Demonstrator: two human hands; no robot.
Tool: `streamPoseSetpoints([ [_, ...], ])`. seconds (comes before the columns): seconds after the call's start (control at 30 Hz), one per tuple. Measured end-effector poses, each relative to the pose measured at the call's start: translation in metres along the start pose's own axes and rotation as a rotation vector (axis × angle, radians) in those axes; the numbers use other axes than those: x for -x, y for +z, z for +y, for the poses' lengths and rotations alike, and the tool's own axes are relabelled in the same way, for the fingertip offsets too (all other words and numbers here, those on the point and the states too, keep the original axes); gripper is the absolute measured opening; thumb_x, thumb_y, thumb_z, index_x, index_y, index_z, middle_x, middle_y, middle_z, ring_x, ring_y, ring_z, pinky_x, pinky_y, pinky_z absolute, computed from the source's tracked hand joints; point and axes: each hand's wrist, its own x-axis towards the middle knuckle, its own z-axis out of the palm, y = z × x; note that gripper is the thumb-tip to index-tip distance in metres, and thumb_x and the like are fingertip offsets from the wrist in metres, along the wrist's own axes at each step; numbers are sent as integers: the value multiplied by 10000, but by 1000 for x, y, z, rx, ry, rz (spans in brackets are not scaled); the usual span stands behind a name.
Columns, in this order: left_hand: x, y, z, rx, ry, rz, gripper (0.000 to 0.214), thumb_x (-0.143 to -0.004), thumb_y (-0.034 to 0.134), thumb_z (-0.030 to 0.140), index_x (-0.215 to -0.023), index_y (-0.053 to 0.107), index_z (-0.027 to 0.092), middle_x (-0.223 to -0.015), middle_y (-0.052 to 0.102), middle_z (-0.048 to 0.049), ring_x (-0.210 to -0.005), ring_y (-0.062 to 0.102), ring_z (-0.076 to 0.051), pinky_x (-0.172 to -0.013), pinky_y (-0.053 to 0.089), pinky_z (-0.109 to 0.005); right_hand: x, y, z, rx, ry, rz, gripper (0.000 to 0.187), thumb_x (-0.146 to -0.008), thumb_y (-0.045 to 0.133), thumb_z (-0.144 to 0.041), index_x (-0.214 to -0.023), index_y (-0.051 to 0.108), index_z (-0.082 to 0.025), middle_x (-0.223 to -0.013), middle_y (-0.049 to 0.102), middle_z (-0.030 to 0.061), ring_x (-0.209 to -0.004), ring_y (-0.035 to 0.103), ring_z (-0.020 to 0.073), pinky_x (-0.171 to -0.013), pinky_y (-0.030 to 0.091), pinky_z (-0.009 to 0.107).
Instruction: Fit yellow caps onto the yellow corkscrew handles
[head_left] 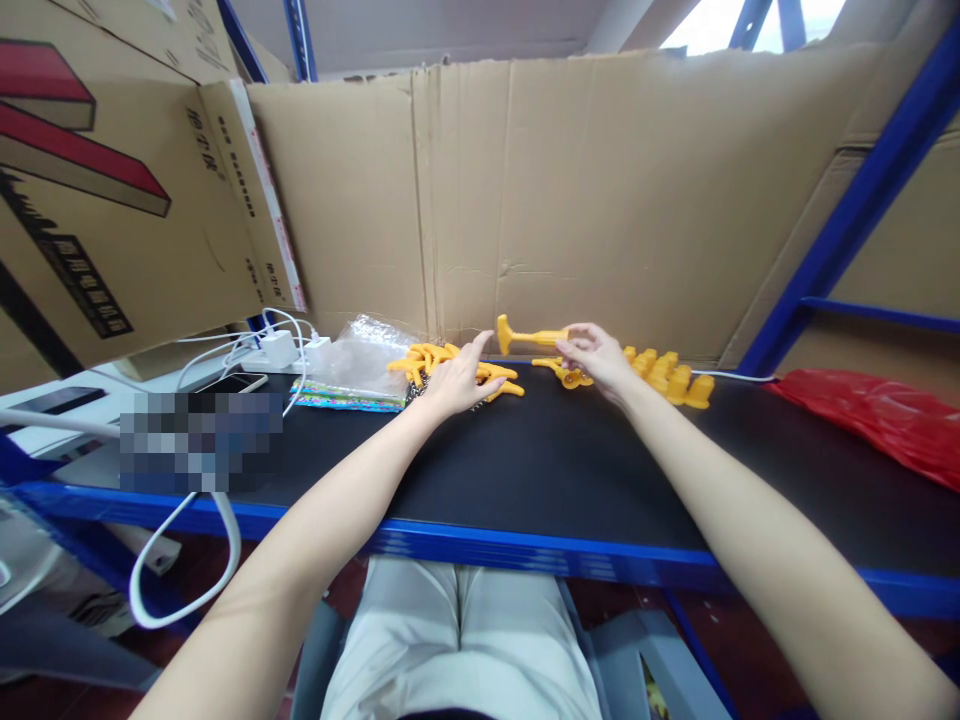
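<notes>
My right hand (602, 362) pinches a yellow plastic T-handled piece (531, 338) above the black tabletop, its crossbar pointing left. My left hand (451, 384) is spread over a pile of yellow T-shaped handles (425, 356), with thumb and index finger apart. Dark threaded or coiled parts show beneath that hand, too small to make out. Below my right hand lie a few more yellow pieces (562, 374), partly hidden by the fingers. Several yellow cup-like pieces with flared bases (666, 376) stand in rows just right of my right wrist.
A clear plastic bag (358, 358) and a colourful packet (346, 397) lie left of the pile. White chargers and cables (279, 346) are farther left. A red plastic bag (874, 418) rests at the right. Cardboard (600, 210) walls the back; a blue rail (525, 555) edges the front.
</notes>
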Motion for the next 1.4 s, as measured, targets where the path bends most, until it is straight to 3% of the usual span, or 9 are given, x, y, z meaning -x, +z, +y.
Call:
streamPoseSetpoints([
  [0.07, 0, 2, -1, 1, 34, -31, 577, -832, 520, 421, -1339, 333, 217, -1190, 569, -106, -1000, 586, -251, -801, 454, -363, -4, -10, 8, 228, -106, 114, 536, -624, 705, -550, -984, 488, -217, -790, 595, 13, -611, 561, 137, -592, 454, 286],
  [0.17, 1, 6, -3, 18, 107, -82, 411, -848, 492, 335, -1230, 441, 193, -1194, 570, -106, -1087, 544, -253, -864, 443, -380, -4, -17, 25, 628, -228, 166, 405, -726, 649, -454, -1012, 519, -200, -867, 625, 56, -687, 575, 176, -674, 437, 322],
  [0.3, 1, 9, -3, 32, 184, -135, 335, -840, 488, 289, -1160, 477, 188, -1135, 584, -101, -1040, 560, -240, -853, 452, -376, 2, -11, 41, 998, -301, 79, 309, -817, 552, -344, -1086, 515, -197, -998, 638, 94, -870, 586, 240, -769, 385, 356],
  [0.43, 1, 11, -2, 43, 239, -159, 264, -840, 484, 268, -1089, 512, 183, -1033, 598, -93, -953, 580, -226, -824, 458, -366, 7, 2, 43, 1248, -257, -11, 269, -846, 500, -306, -1086, 515, -185, -1030, 624, 121, -964, 559, 283, -790, 347, 377],
  [0.63, 1, 15, -4, 32, 276, -185, 172, -844, 460, 232, -970, 563, 180, -1011, 606, -93, -921, 580, -210, -821, 455, -346, 10, 8, 43, 1293, -130, -105, 326, -844, 515, -287, -1147, 495, -171, -1130, 586, 143, -1072, 527, 288, -797, 381, 372],
  [0.87, 1, 24, -10, -29, 324, -311, 221, -801, 497, 216, -977, 630, 198, -997, 628, -88, -980, 567, -231, -874, 436, -368, 4, -9, 38, 1247, 3, -192, 538, -770, 611, -428, -1240, 496, -193, -1255, 542, 132, -1178, 470, 305, -893, 373, 441],
  [1.0, 2, 27, -11, -35, 306, -341, 264, -816, 487, 231, -1023, 646, 195, -1056, 638, -87, -1045, 549, -237, -922, 416, -383, 1, -20, 31, 1275, 53, -218, 426, -775, 622, -336, -1175, 565, -203, -1221, 586, 116, -1136, 507, 308, -892, 364, 457],
  [1.17, 2, 29, -12, -45, 282, -356, 281, -824, 486, 244, -1041, 656, 187, -1084, 637, -88, -1069, 535, -240, -941, 405, -390, 1, -21, 34, 1351, -38, -195, 283, -826, 569, -317, -1073, 608, -185, -1135, 632, 101, -1080, 534, 295, -868, 353, 450],
  [1.4, 1, 29, -11, -83, 280, -380, 301, -838, 472, 261, -1072, 650, 197, -1100, 625, -80, -1088, 518, -239, -939, 400, -383, 0, -17, 49, 1385, -124, -104, 240, -866, 502, -325, -1024, 598, -172, -1116, 614, 106, -1079, 503, 277, -860, 320, 431],
])
